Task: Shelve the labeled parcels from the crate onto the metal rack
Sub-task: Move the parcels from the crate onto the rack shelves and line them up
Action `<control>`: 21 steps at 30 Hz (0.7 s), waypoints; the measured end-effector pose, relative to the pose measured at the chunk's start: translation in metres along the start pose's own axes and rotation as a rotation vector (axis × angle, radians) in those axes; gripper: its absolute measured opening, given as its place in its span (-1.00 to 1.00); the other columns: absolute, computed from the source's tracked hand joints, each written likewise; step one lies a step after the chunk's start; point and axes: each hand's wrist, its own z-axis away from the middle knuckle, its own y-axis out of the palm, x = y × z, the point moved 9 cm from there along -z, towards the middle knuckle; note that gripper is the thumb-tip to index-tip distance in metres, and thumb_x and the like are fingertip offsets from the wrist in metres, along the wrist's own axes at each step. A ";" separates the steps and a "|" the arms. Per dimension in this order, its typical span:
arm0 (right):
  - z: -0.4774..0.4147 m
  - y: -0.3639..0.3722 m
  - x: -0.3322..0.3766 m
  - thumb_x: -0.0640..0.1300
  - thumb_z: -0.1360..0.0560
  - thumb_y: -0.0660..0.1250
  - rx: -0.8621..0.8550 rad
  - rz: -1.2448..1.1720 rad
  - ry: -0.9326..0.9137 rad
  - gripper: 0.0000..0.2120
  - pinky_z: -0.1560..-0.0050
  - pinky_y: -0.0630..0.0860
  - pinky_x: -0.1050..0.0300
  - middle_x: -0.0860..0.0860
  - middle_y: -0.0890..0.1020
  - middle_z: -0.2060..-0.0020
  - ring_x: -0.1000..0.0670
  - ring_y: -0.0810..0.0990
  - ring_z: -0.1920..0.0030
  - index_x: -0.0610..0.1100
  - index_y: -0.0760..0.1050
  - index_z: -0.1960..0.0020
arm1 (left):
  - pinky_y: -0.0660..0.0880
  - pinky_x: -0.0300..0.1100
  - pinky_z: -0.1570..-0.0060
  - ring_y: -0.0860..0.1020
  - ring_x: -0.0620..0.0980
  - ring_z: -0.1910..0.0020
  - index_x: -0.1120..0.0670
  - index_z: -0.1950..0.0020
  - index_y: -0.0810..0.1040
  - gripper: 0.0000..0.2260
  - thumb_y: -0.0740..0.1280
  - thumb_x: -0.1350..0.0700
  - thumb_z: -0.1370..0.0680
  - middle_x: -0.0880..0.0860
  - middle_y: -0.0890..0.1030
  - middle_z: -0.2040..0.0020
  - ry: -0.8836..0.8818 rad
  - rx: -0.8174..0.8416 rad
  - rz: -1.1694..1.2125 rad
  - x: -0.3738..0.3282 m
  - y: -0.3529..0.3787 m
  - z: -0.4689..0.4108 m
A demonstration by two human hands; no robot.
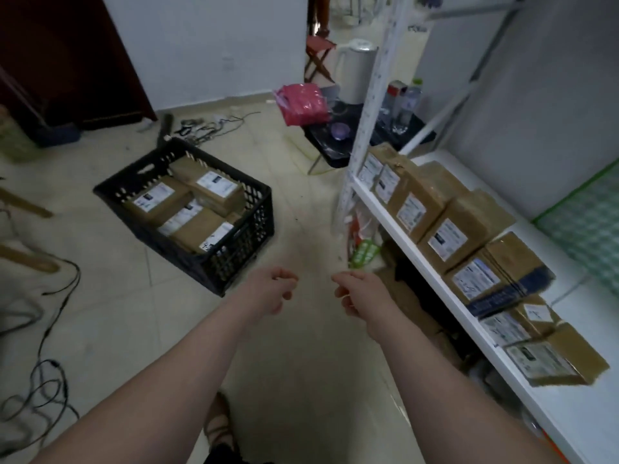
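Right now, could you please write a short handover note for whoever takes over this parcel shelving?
Hands: the left hand and right hand are both loosely curled, holding nothing, out over the floor between crate and rack.
Things: at least four parcels lie label-up in the black crate on the floor, ahead to the left. The shelved parcels stand in a row along the front edge of the rack shelf on the right, labels facing out.
Done: that row is shelved.
Left: move the crate's remaining parcels onto the rack.
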 end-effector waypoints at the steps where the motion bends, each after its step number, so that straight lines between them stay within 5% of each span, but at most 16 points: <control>1: -0.007 0.019 0.004 -0.18 -0.55 0.34 0.001 0.011 0.007 -0.93 0.44 0.32 0.20 -0.05 0.51 0.36 0.03 0.36 0.47 -0.19 0.55 0.05 | 0.37 -0.28 0.40 0.37 -0.05 0.40 0.16 -0.07 0.54 -0.89 0.26 0.19 -0.60 0.07 0.47 0.29 -0.011 -0.004 0.002 0.009 -0.020 -0.006; 4: -0.030 0.076 0.014 -0.23 -0.55 0.31 -0.031 0.027 0.025 -0.88 0.44 0.22 0.19 -0.06 0.48 0.39 0.01 0.32 0.49 -0.17 0.52 0.16 | 0.49 -0.21 0.17 0.48 -0.06 0.29 0.11 -0.10 0.55 -0.87 0.27 0.13 -0.60 0.05 0.54 0.20 -0.032 -0.026 -0.061 0.035 -0.093 -0.024; 7: -0.049 0.147 0.017 -0.26 -0.55 0.28 -0.008 0.049 0.071 -0.78 0.41 0.17 0.18 -0.09 0.45 0.41 -0.01 0.30 0.51 -0.14 0.46 0.28 | 0.49 -0.22 0.18 0.51 -0.04 0.20 0.08 -0.08 0.54 -0.89 0.28 0.12 -0.58 0.07 0.58 0.09 -0.043 -0.105 -0.131 0.058 -0.180 -0.033; 12: -0.059 0.256 0.037 -0.22 -0.56 0.29 0.136 0.084 0.117 -0.82 0.38 0.30 0.18 -0.08 0.51 0.33 -0.02 0.36 0.45 -0.13 0.47 0.22 | 0.51 -0.04 -0.05 0.54 0.08 0.06 0.09 -0.07 0.56 -0.88 0.30 0.14 -0.56 0.09 0.57 0.05 -0.038 -0.271 -0.188 0.068 -0.297 -0.051; 21: -0.121 0.312 0.066 -0.19 -0.58 0.29 0.084 0.131 0.191 -0.87 0.35 0.41 0.17 -0.10 0.52 0.26 -0.02 0.43 0.35 -0.16 0.49 0.15 | 0.47 -0.15 0.14 0.52 -0.03 0.20 0.03 -0.03 0.54 -0.92 0.30 0.14 -0.56 0.03 0.55 0.10 -0.075 -0.279 -0.040 0.091 -0.368 -0.099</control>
